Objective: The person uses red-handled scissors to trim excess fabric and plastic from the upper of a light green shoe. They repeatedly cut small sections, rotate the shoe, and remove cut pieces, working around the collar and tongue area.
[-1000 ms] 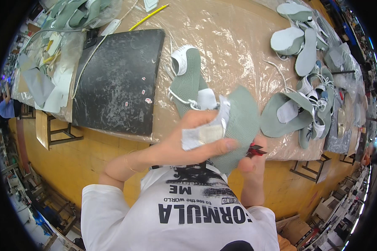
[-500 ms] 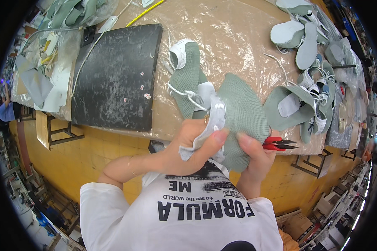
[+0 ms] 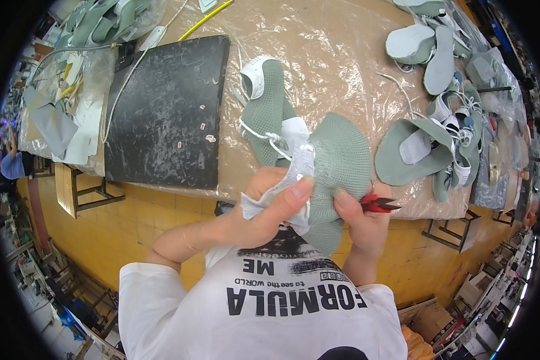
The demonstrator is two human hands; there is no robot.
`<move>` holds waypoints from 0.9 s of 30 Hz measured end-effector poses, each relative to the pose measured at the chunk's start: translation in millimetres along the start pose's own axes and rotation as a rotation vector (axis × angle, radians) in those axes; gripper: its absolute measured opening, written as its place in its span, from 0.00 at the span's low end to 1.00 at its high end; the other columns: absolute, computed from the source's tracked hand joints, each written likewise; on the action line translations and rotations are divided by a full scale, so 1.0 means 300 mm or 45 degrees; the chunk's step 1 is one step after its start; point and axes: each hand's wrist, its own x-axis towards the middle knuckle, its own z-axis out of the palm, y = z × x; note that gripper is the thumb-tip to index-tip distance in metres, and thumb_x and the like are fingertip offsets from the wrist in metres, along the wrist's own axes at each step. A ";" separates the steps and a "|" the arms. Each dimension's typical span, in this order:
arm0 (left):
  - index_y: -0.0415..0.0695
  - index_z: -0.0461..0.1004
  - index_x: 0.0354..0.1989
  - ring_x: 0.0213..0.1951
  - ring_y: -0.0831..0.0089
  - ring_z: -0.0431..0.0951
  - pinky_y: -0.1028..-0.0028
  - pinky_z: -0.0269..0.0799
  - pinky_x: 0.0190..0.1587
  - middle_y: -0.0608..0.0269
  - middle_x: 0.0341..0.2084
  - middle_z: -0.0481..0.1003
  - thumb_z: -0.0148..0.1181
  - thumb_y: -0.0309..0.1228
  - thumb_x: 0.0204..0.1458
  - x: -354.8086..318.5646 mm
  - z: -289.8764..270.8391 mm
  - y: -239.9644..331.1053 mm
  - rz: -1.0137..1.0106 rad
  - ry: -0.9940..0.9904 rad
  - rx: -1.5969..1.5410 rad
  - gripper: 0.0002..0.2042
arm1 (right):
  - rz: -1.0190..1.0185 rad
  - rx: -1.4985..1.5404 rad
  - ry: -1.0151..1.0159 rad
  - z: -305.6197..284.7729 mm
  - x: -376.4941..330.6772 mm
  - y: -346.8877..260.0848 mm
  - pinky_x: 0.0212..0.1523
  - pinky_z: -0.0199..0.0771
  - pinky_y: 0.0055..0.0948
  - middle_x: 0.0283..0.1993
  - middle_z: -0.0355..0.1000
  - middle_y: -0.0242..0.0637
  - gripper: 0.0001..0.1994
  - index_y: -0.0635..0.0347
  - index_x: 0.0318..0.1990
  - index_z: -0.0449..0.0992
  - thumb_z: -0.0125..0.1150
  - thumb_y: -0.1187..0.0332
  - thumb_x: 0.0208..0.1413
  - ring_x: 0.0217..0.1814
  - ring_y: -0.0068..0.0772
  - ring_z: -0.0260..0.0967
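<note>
On my feed, a dark scuffed mat [image 3: 168,114] lies on the plastic-covered workbench [image 3: 336,54], with a yellow rod [image 3: 207,18] just beyond its far corner. I see a heap of green shoe uppers [image 3: 444,144] and pale insoles [image 3: 423,48] crowding the bench's right side. Grey and white cut pieces [image 3: 60,120] sit at the left end.

The dark mat [image 3: 168,114] lay flat on the desk [image 3: 336,54]. Right of the mat a knit shoe upper [image 3: 264,111] rested on the desk. Further right of the mat a pile of uppers [image 3: 444,138] lay near the desk's edge. Left of the mat sat a heap of cut pieces [image 3: 60,114]. Nearer than the mat, both hands held another upper [image 3: 339,174] over the desk's front edge.
</note>
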 end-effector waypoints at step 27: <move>0.42 0.71 0.17 0.13 0.84 0.61 0.78 0.56 0.17 0.73 0.09 0.65 0.44 0.45 0.62 0.142 -0.047 0.038 -0.290 -0.982 0.306 0.25 | -1.294 -1.882 -0.410 -0.091 -0.033 -0.222 0.31 0.55 0.25 0.31 0.63 0.18 0.26 0.34 0.46 0.80 0.67 0.63 0.30 0.30 0.19 0.63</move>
